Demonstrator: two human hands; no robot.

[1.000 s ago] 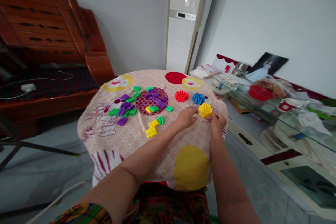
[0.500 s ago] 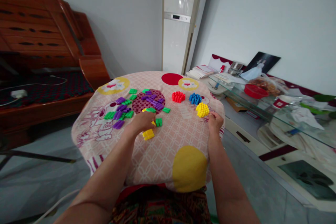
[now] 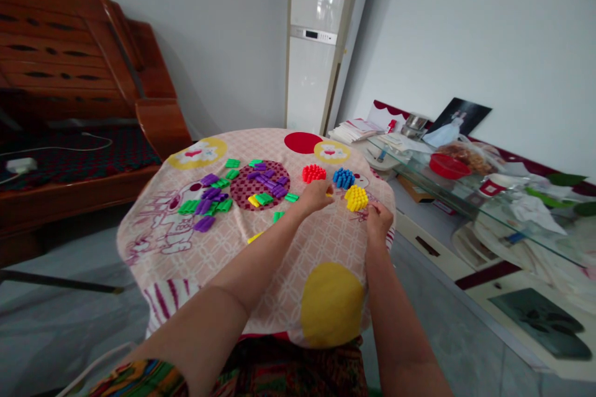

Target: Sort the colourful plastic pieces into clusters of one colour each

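My left hand [image 3: 318, 196] is closed on a yellow toy block, of which only a little shows at the fingertips. It is just in front of a red block cluster [image 3: 313, 173] and left of a yellow block cluster [image 3: 356, 198]. Beyond the yellow one sits a blue block cluster [image 3: 343, 178]. Close to the yellow cluster's right side, my right hand [image 3: 380, 219] rests with its fingers pinched; anything in them is hidden. Loose green blocks [image 3: 189, 206] and purple blocks [image 3: 203, 224] lie on the left, with a yellow block [image 3: 254, 238] partly behind my left forearm.
A patterned cloth covers the round table [image 3: 279, 285]. On the right stands a glass-topped cabinet [image 3: 465, 198] with papers, a red bowl [image 3: 449, 165] and bags. A wooden bench [image 3: 69, 74] is at the left, a tall white appliance [image 3: 310, 74] at the back.
My left hand has moved right, from among the loose blocks to near the red and yellow clusters, carrying a yellow block. My right hand has stayed beside the yellow cluster.
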